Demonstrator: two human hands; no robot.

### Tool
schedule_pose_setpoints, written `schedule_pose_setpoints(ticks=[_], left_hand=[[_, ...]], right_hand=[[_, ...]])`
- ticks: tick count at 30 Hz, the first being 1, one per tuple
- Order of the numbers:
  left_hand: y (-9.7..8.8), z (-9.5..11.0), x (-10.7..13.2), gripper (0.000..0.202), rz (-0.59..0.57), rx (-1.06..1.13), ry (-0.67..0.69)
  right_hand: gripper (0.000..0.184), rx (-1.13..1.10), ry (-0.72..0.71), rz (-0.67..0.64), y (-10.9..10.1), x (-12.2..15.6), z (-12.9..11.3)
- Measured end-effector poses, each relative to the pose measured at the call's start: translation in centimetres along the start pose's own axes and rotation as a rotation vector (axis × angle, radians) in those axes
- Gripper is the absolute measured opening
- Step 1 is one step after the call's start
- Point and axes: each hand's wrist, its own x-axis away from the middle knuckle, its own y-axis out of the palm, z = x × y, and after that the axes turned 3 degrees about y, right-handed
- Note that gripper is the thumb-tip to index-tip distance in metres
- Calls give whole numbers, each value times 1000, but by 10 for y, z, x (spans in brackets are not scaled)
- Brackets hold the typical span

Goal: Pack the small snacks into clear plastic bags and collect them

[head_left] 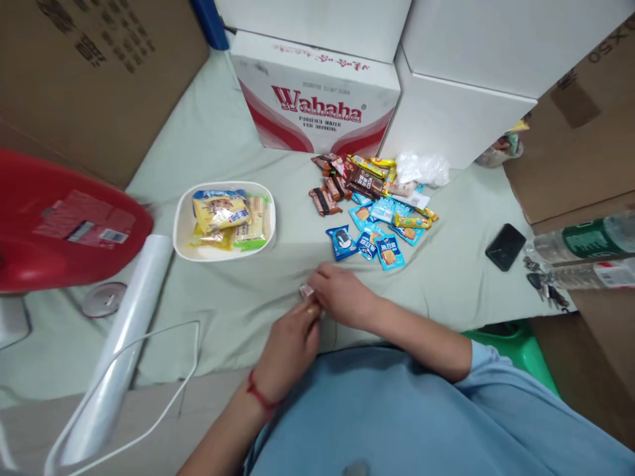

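Close to the table's front edge, my left hand [290, 344] and my right hand [344, 295] meet with fingers pinched together. Between their fingertips shows a small whitish-and-red wrapped packet [306, 291], mostly covered, so its contents cannot be made out. A red cord circles my left wrist. Just beyond my right hand lies a loose pile of wrapped snacks: blue packets [389, 252], brown-wrapped pieces [325, 201], a dark brown cocoa packet [364, 180] and yellow sticks [411, 222]. To the left, a white plastic tub [179, 228] holds several snack packs, including a yellow-and-blue one [221, 210].
A Wahaha water carton [317, 99] and white boxes [461, 112] stand behind the snacks. On the right are a black phone [505, 247], keys [546, 289] and plastic bottles [590, 239]. At left are a red container [64, 225], a clear film roll [119, 344] and a white cable [163, 423].
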Motion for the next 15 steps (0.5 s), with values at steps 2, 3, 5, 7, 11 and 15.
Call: schedule_pose_setpoints(ticks=[2,3,5,7,11,15], left_hand=[[-22,-6,17,29,36,185,-115],[-31,-10,25,31,63,257,-199],[-44,-17,38,37,135,310,-368],[-47,-25,42,42,227,284,-502],[-39,-28,26,40,346,237,-434],[-31,-9,-4,61,267,155,-164]], right_hand=[[23,5,-54,70,12,1,-2],[26,15,-74,108,18,3,-3],[42,70,-98,163,29,10,-4],[48,152,-93,192,35,16,-4],[26,83,-45,233,18,22,6],[23,-396,-64,194,-26,32,27]])
